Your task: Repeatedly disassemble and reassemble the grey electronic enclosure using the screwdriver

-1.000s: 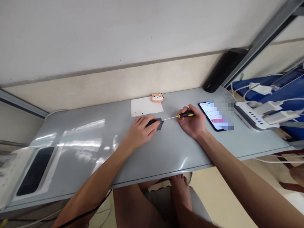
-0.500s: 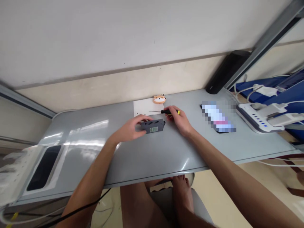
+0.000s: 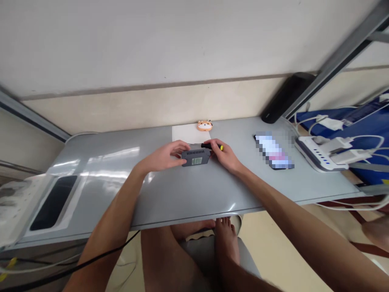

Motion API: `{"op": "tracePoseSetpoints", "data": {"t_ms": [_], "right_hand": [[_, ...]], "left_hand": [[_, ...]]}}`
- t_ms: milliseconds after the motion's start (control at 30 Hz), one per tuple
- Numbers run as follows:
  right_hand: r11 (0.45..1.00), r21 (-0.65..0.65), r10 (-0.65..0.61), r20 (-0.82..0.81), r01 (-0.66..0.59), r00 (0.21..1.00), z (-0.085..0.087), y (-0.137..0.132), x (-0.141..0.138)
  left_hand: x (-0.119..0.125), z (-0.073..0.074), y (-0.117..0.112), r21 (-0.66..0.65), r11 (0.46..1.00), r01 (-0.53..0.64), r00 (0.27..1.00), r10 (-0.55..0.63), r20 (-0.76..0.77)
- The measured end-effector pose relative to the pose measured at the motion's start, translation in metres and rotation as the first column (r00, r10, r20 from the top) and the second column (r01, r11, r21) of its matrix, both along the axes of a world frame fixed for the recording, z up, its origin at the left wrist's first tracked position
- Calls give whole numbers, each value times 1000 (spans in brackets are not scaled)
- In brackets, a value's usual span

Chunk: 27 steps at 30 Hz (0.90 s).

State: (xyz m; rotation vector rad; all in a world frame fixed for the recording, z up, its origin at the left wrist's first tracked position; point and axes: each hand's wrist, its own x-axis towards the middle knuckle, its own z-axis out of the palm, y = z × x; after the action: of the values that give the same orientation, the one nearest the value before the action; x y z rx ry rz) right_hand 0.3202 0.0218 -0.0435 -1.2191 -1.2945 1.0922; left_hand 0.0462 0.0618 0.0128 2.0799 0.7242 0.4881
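Note:
My left hand (image 3: pixel 169 155) grips the left end of a small dark grey box (image 3: pixel 196 157) with vent slots and a greenish label, its thumb in front and its fingers behind. The box stands tilted on the grey desk. In my right hand (image 3: pixel 223 154) is a screwdriver (image 3: pixel 206 145) with a black and yellow handle; its thin shaft points left, passing behind the box's top edge. The right hand's fingertips are at the box's right end; whether they press on it I cannot tell. Behind the box lies a sheet of white paper (image 3: pixel 185 133), partly covered.
An orange dog-faced case (image 3: pixel 204 125) sits on the paper's far edge. To the right are a blurred lit phone (image 3: pixel 273 151), a white power strip (image 3: pixel 322 156) with plugs, and a black cylinder (image 3: pixel 287 97) against the wall. A dark phone (image 3: pixel 54 202) lies left on the desk (image 3: pixel 194 198).
My right hand has moved left with the screwdriver, up to the box's right end. The screwdriver's shaft now runs behind the box. The left hand keeps its grip, and the view has shifted slightly.

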Motion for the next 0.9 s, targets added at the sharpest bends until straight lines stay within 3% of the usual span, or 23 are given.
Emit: {"op": "tracePoseSetpoints", "data": {"t_ms": [167, 333, 467, 633, 800, 900], "right_hand": [[1000, -9, -17, 39, 17, 999, 2, 0, 0], [988, -28, -154, -125, 152, 980, -4, 2, 5], [966, -56, -256, -333, 252, 908, -10, 5, 9], [954, -79, -293, -441, 288, 849, -12, 5, 11], [952, -103, -299, -497, 287, 815, -9, 0, 15], [952, -118, -302, -526, 283, 795, -9, -2, 17]], "left_hand": [[0, -5, 4, -135, 986, -101, 995, 103, 14], [7, -23, 10, 25, 963, -269, 963, 269, 24], [15, -41, 9, 157, 922, -353, 932, 361, -25], [20, -50, 4, 287, 905, -315, 937, 345, -61], [16, -40, -7, 352, 926, -139, 968, 202, -147], [18, -34, -12, 343, 932, -117, 966, 187, -179]]}}
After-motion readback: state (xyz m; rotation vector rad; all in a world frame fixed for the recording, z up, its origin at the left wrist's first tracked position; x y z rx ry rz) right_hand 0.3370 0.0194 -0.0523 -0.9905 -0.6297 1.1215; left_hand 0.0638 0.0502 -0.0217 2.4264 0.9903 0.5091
